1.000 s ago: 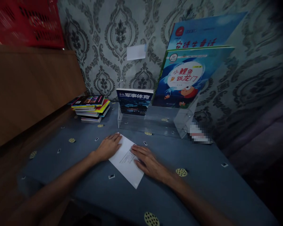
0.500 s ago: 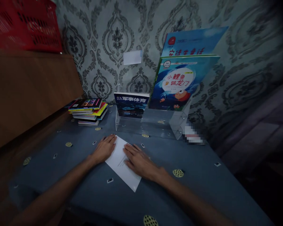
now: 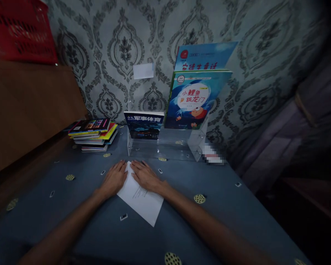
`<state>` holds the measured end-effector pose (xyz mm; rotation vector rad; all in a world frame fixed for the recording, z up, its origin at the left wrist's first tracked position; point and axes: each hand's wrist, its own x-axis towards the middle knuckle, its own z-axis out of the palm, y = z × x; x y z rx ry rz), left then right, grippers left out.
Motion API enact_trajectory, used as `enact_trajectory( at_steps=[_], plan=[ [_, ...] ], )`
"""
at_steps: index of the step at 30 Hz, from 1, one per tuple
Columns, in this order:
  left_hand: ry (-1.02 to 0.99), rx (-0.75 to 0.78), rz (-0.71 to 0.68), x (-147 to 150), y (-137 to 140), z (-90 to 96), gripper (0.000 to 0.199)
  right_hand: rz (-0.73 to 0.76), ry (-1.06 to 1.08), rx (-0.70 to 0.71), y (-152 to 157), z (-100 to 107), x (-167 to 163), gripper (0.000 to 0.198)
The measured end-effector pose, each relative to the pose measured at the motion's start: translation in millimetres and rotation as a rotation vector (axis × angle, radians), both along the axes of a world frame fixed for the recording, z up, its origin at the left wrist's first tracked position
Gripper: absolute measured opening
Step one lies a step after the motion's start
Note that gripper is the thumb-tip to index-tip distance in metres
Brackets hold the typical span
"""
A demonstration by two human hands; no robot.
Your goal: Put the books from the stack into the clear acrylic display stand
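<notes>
A white sheet of paper (image 3: 142, 204) with a few lines of print lies slantwise on the blue patterned tablecloth (image 3: 99, 232). Whether it is folded I cannot tell. My left hand (image 3: 115, 177) rests flat on its left edge near the far corner, fingers stretched forward. Just to the right, my right hand (image 3: 146, 176) lies flat over the far right edge, fingers extended toward that same corner. Neither hand grips anything. The far part of the sheet shows only as a narrow strip between the two hands.
Behind the hands stands a clear acrylic book rack (image 3: 168, 149) holding a dark booklet (image 3: 145, 127) and blue picture books (image 3: 191, 99). At left sits a stack of books (image 3: 95, 134), near a wooden cabinet (image 3: 30, 114) with a red basket (image 3: 22, 33) on top. A purple curtain (image 3: 289, 125) hangs at right.
My right hand has slid forward and left over the paper, closer to my left hand, uncovering more print. The view has shifted a little to the right.
</notes>
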<state>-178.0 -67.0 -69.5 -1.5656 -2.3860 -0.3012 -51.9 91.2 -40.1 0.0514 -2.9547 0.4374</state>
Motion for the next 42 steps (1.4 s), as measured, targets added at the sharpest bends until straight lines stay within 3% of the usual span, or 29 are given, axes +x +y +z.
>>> enact_trajectory(
  at_steps=[10,16,21,26,32,35,38,42],
  plan=[
    [-0.016,-0.043,0.024,5.3,-1.1,7.8,0.045,-0.024,0.007,-0.015,25.9,-13.6,83.9,0.055],
    [0.067,-0.089,0.065,12.4,-0.5,18.7,0.044,-0.031,0.03,0.006,25.5,-16.1,93.9,0.055],
    [0.111,-0.13,-0.121,44.3,0.4,19.5,0.041,-0.038,0.05,0.025,24.3,-17.3,93.3,0.054],
    [-0.025,-0.183,-0.369,86.8,-0.8,14.9,0.068,-0.056,0.045,0.07,22.8,-16.1,92.6,0.054],
    [-0.237,-0.231,-0.408,94.9,-0.2,26.9,0.082,-0.054,0.113,0.119,16.8,-21.6,98.7,0.052],
    [-0.36,-0.214,-0.419,91.5,-2.5,34.3,0.077,-0.046,0.165,0.112,8.5,-22.0,104.0,0.052],
    [-0.507,-0.133,-0.459,85.1,-8.4,40.1,0.058,-0.021,0.14,0.083,-4.0,-15.0,109.2,0.054],
    [-0.75,0.014,-0.467,71.2,-15.0,42.2,0.043,0.043,-0.002,-0.003,-23.6,-0.7,113.7,0.071]
  ],
)
